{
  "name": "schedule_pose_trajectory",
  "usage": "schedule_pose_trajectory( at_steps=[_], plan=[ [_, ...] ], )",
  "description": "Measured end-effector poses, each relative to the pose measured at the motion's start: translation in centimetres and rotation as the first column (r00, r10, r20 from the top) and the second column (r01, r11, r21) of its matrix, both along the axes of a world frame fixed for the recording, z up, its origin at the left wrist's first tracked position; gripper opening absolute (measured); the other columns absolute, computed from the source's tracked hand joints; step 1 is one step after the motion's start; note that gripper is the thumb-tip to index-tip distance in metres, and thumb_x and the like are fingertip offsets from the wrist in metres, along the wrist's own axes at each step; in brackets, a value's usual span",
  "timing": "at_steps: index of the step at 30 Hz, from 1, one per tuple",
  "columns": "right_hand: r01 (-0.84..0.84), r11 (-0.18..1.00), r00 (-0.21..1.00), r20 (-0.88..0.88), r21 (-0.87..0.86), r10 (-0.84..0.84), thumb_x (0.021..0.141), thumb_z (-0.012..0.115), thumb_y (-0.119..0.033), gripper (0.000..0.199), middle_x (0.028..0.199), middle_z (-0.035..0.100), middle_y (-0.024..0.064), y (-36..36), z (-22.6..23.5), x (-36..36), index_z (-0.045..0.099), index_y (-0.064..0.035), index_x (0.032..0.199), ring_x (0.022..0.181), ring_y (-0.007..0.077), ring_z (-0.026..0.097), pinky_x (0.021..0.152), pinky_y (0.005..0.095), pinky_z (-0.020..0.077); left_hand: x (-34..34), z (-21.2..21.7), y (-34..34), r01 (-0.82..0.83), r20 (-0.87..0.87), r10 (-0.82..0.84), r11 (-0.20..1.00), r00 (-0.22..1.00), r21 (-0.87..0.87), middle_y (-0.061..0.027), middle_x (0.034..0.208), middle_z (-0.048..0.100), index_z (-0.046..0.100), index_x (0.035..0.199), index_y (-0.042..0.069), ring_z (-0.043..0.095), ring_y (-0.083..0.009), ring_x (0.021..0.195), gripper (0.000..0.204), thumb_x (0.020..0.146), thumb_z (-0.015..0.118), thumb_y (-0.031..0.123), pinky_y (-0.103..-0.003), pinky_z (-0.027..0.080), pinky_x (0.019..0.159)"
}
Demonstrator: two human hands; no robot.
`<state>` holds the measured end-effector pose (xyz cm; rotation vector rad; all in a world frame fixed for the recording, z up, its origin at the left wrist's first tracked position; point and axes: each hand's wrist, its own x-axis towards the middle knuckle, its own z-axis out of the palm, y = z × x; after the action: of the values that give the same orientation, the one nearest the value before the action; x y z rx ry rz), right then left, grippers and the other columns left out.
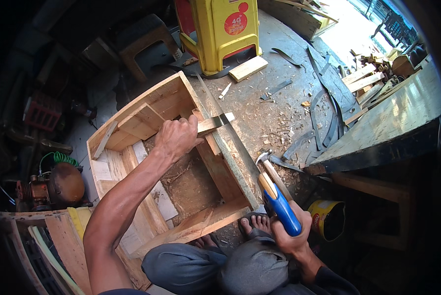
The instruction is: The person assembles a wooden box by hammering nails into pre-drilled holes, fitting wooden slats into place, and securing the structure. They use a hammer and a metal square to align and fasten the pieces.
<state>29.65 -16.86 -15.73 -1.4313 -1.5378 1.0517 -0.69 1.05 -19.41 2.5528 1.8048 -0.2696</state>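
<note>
One saw [244, 150], long axis slanting, tip up-left, right grip [297, 228] round blue handle [286, 216], left grip [178, 139] on wooden strip [209, 125]

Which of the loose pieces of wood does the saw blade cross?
The short pale strip at the left hand, laid over the wooden box's right edge. Others, like the block near the yellow stool, lie apart from the saw.

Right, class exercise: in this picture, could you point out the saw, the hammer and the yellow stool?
Saw [246, 153]: head view, on the metal blade.
Hammer [278, 180]: head view, on the wooden handle.
Yellow stool [213, 33]: head view, on its yellow side.
</note>
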Motion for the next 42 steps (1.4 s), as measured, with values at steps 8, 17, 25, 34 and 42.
schedule_pose_trajectory(
  at_steps=[8,17,25,34,42],
  plan=[
    [-0.055,0.993,0.994,0.103,0.108,0.044,0.071,0.066,0.002,0.009,0.060,0.062,0.0107,-3.1,1.6,2.1,0.057,0.0018,0.070,0.051,0.0129,0.066,0.052,0.0263,0.0505,0.5,0.3,-0.2,-0.024,0.018,0.024,0.999,1.000,-0.022,-0.0231,0.076,0.070,0.055,0.092,-0.001,0.073,-0.0379,0.073,0.054,0.081,0.082,0.044,-0.045,0.059,0.065],
    [0.014,0.998,0.999,-0.034,0.055,-0.012,0.074,0.072,0.001,0.010,0.068,0.069,0.0131,-1.3,-0.2,1.3,0.062,0.0049,0.076,0.061,0.0145,0.071,0.060,0.0278,0.0552,0.3,0.2,-0.1,-0.061,0.009,0.061,0.997,0.998,-0.040,-0.0240,0.080,0.071,0.057,0.094,-0.003,0.073,-0.0396,0.076,0.053,0.082,0.082,0.041,-0.047,0.059,0.068],
    [0.043,0.999,0.996,-0.079,0.024,-0.041,0.076,0.069,0.001,0.010,0.060,0.061,0.0088,-0.6,-1.7,1.2,0.059,0.0014,0.075,0.052,0.0138,0.065,0.051,0.0273,0.0487,0.2,0.4,0.0,-0.068,0.026,0.069,0.997,0.997,-0.037,-0.0253,0.081,0.070,0.056,0.094,-0.002,0.073,-0.0404,0.076,0.050,0.080,0.084,0.038,-0.047,0.059,0.069],
    [-0.050,0.998,0.999,0.004,0.048,0.050,0.077,0.069,-0.001,0.018,0.062,0.059,0.0125,2.2,-2.2,0.2,0.052,-0.0001,0.071,0.053,0.0113,0.061,0.051,0.0301,0.0469,0.2,0.4,-0.5,-0.073,0.004,0.073,0.997,0.997,-0.009,-0.0246,0.079,0.070,0.055,0.094,-0.001,0.073,-0.0394,0.077,0.050,0.080,0.084,0.036,-0.047,0.059,0.068],
    [-0.001,0.995,1.000,-0.013,0.103,0.003,0.072,0.073,-0.002,0.015,0.057,0.056,0.0083,-0.1,-0.8,0.5,0.058,0.0010,0.071,0.046,0.0161,0.062,0.047,0.0294,0.0462,0.7,0.6,-0.6,-0.090,0.011,0.091,0.993,0.996,-0.071,-0.0248,0.078,0.070,0.056,0.095,-0.002,0.073,-0.0400,0.075,0.050,0.080,0.084,0.037,-0.047,0.058,0.068]
  ],
)
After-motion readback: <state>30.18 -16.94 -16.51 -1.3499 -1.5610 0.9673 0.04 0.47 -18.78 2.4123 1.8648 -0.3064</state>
